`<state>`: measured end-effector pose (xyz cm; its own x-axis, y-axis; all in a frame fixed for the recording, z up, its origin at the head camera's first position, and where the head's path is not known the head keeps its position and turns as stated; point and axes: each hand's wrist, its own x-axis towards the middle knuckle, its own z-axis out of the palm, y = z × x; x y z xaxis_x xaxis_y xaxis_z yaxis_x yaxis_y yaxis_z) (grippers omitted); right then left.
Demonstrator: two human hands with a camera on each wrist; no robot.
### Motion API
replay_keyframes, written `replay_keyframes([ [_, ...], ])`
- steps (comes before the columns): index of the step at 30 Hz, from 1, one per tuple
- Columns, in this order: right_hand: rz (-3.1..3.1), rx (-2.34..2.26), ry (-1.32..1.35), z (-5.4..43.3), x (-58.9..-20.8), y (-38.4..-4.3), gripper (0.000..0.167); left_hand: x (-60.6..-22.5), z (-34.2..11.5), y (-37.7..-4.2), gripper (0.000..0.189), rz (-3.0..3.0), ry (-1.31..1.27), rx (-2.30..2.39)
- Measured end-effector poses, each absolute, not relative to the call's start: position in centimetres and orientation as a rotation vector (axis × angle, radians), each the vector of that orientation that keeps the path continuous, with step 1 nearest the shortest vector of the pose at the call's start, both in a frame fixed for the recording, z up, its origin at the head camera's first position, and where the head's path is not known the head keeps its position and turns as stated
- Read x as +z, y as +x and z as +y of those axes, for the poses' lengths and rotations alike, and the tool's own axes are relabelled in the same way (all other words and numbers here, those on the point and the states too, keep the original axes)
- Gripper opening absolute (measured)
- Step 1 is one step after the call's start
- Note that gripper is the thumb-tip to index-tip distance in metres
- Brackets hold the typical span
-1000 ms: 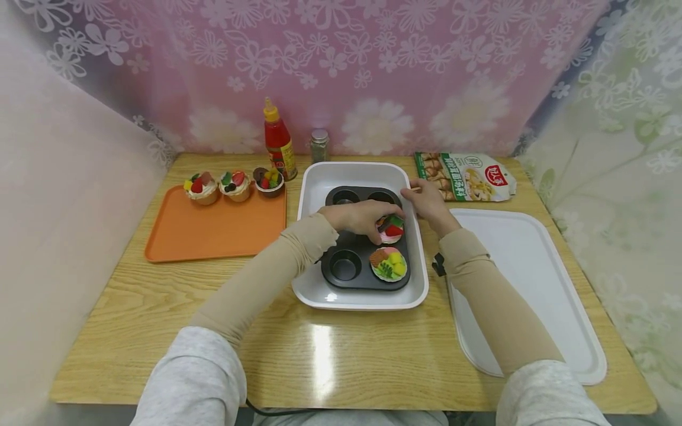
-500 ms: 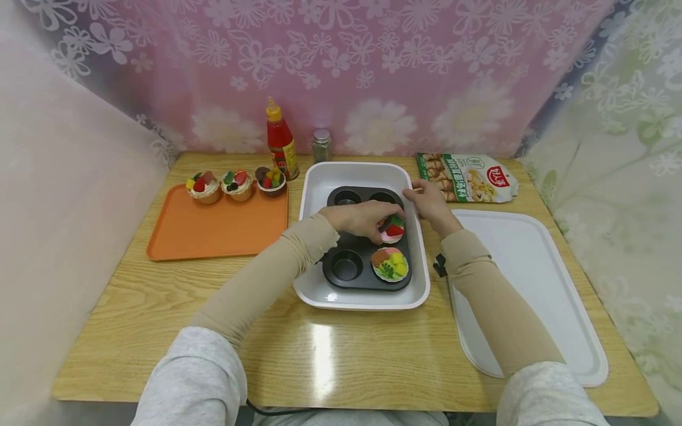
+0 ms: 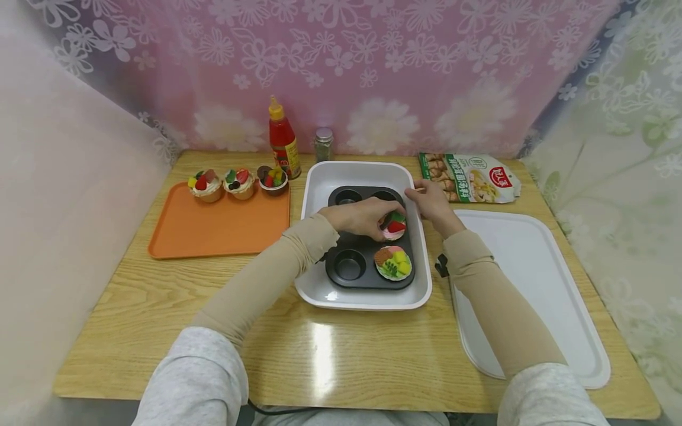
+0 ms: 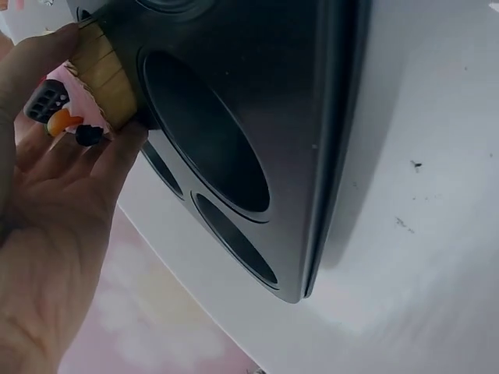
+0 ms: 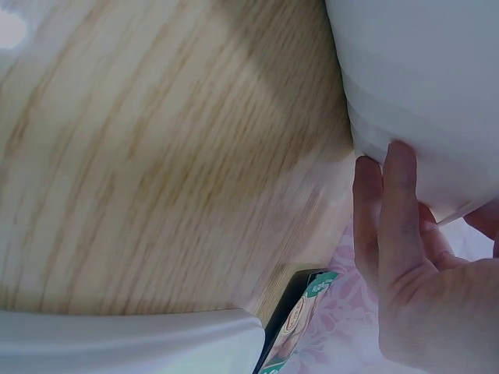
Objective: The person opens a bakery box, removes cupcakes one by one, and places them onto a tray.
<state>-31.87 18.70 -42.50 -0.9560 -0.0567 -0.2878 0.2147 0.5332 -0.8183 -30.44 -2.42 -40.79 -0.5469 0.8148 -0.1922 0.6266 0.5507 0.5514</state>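
Observation:
My left hand [image 3: 364, 218] pinches a toy cupcake [image 3: 395, 228] with pink cream and red fruit, thumb on one side and fingers on the other. Its tan base [image 4: 109, 74] shows at a cup of the black muffin pan [image 4: 292, 156]; how deep it sits is hidden. Nearer to me in the same pan, another cupcake [image 3: 394, 264] with yellow and green toppings fills a cup. The pan lies inside a white deep tray [image 3: 367, 300]. My right hand [image 3: 430, 204] grips that tray's right side, fingers [image 5: 399, 202] against its outer wall.
An orange tray [image 3: 224, 228] at the left bears three more toy cupcakes [image 3: 240, 184]. Behind stand a red sauce bottle [image 3: 284, 145] and a small glass jar [image 3: 323, 145]. A food packet [image 3: 469, 178] lies at the back right, above a flat white tray [image 3: 533, 284].
The head view drifts slightly, so everything sits a little further right. The left hand stays on the cupcake and the right hand on the deep tray's side.

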Motion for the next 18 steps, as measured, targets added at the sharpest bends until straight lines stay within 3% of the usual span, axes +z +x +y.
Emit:
replay_keyframes([
  [18, 2.454, -1.401, 0.126, 18.9, -42.6, -32.1, 0.060, -38.6, -5.1, -31.1, 0.073, 2.368, 1.134, 0.953],
])
